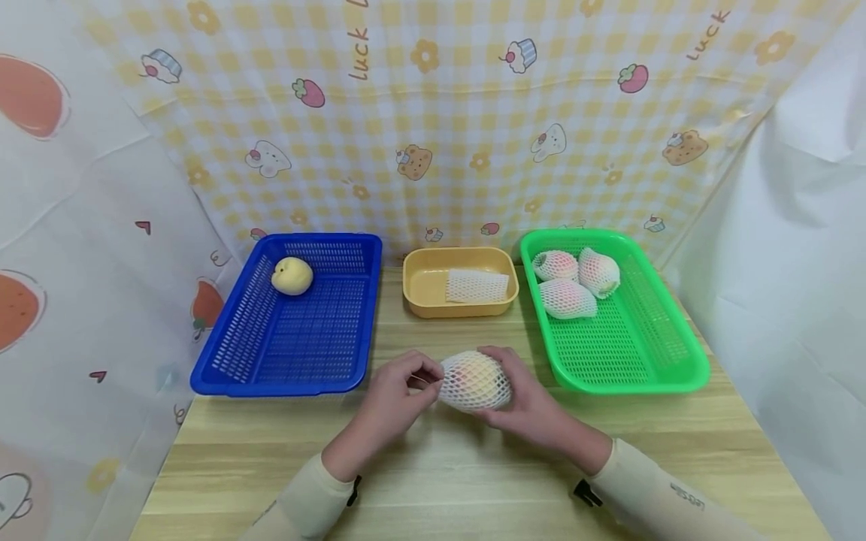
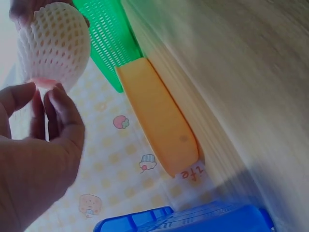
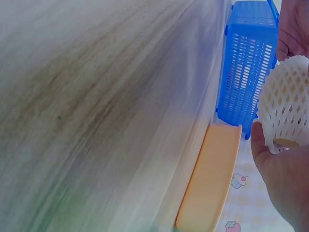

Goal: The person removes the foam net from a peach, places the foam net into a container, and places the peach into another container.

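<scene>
A peach in a white foam net (image 1: 475, 382) is held over the middle of the table between both hands. My right hand (image 1: 531, 406) grips its right end, thumb below and fingers above. With thumb and fingertips, my left hand (image 1: 398, 397) pinches the net's edge at the left end. In the left wrist view a bit of pink peach shows at the opening of the foam net (image 2: 55, 46). From the right wrist, the net (image 3: 286, 101) appears stretched around the fruit, with my right thumb against it; most of those fingers are hidden.
A blue basket (image 1: 311, 330) at the left holds one bare yellow peach (image 1: 292, 276). Behind the hands stands a yellow tray (image 1: 426, 289) with flat foam netting (image 1: 476, 286). At the right, a green basket (image 1: 629, 353) contains three netted peaches (image 1: 568, 299). A patterned cloth hangs behind.
</scene>
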`<state>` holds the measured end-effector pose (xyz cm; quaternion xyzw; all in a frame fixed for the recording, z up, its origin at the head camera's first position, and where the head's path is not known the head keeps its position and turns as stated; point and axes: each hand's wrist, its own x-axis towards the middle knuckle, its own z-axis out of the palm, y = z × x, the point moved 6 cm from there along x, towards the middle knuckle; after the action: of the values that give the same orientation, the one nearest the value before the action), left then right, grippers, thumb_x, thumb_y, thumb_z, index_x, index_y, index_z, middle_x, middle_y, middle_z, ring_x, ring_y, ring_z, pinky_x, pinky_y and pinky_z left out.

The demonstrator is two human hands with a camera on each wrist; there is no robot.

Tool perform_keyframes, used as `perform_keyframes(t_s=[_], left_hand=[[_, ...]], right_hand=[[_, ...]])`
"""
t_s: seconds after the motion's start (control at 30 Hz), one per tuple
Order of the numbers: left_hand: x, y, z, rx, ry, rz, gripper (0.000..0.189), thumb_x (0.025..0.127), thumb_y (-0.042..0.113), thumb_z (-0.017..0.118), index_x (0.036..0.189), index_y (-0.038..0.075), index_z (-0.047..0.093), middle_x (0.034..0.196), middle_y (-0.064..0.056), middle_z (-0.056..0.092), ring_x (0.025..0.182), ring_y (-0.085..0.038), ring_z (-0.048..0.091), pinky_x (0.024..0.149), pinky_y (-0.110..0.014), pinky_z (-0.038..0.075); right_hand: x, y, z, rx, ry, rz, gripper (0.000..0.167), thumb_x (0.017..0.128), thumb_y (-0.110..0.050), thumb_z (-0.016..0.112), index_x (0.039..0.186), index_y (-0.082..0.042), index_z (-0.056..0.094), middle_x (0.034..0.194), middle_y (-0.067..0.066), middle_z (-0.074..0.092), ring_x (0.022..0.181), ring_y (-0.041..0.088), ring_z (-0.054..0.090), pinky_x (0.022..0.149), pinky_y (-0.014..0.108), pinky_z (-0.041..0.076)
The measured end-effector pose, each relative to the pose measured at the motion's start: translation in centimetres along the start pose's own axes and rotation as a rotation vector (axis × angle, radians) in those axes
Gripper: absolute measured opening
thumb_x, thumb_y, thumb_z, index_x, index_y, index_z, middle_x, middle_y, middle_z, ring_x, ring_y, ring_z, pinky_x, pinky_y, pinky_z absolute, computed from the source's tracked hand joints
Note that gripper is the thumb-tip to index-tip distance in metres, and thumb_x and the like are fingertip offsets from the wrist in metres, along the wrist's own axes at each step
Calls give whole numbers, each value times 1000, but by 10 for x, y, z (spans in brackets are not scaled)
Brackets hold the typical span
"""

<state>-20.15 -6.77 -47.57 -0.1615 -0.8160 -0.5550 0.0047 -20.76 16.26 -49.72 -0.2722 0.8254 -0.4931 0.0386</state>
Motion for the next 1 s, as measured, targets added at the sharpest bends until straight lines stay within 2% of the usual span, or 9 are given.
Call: perform_keyframes(t_s=[0.17, 0.3, 0.4, 0.6, 0.73, 0.83, 1.0], left_hand=[[-1, 3, 3, -77, -62, 43, 28, 94, -11, 77, 112, 11, 79, 113, -1, 73, 103, -19, 74, 92, -32, 64], [-1, 8, 5, -118, -107, 99, 35, 93, -14, 78, 121, 7, 77, 121, -5, 72, 111, -26, 73, 96, -35, 63], [-2, 10, 6, -117, -123, 117, 37, 92, -12, 80, 123, 8, 75, 125, -6, 70, 114, -30, 73, 95, -36, 64], [-2, 7, 6, -121, -129, 84, 40, 92, -12, 79, 127, 7, 73, 133, -8, 65, 119, -32, 71, 92, -38, 65], [-1, 5, 7, -143, -143, 54, 44, 91, -13, 78, 129, 7, 71, 135, -9, 63, 119, -30, 72, 92, -37, 65], [0, 3, 9, -157, -157, 36, 47, 91, -13, 78, 132, 9, 70, 136, -9, 62, 121, -33, 71, 93, -37, 65], [2, 1, 11, -162, -172, 25, 48, 92, -7, 84, 134, 10, 69, 138, -8, 62, 130, -37, 64, 93, -36, 64]], right_hand=[[0, -1, 1, -10, -12, -39, 98, 83, -16, 98, 164, -13, 43, 151, 2, 53, 135, 25, 57, 112, 45, 53], [-1, 0, 2, -12, -15, -54, 97, 83, -18, 98, 164, -20, 43, 151, 1, 54, 134, 24, 57, 111, 44, 54], [-1, 1, 3, -15, -18, -59, 97, 84, -20, 98, 164, -25, 43, 151, 0, 53, 134, 24, 57, 111, 44, 55], [-1, -1, 3, -22, -21, -64, 97, 85, -21, 98, 164, -26, 43, 151, 0, 53, 134, 24, 58, 110, 45, 55], [0, -3, 3, -26, -21, -75, 97, 84, -20, 98, 164, -22, 44, 152, 0, 54, 134, 24, 58, 111, 45, 55], [0, -3, 3, -28, -21, -83, 96, 84, -18, 98, 164, -16, 45, 152, 0, 54, 134, 24, 58, 111, 46, 55], [0, -4, 3, -35, -17, -100, 98, 82, -15, 99, 163, -13, 45, 152, 1, 55, 133, 24, 58, 111, 46, 55]])
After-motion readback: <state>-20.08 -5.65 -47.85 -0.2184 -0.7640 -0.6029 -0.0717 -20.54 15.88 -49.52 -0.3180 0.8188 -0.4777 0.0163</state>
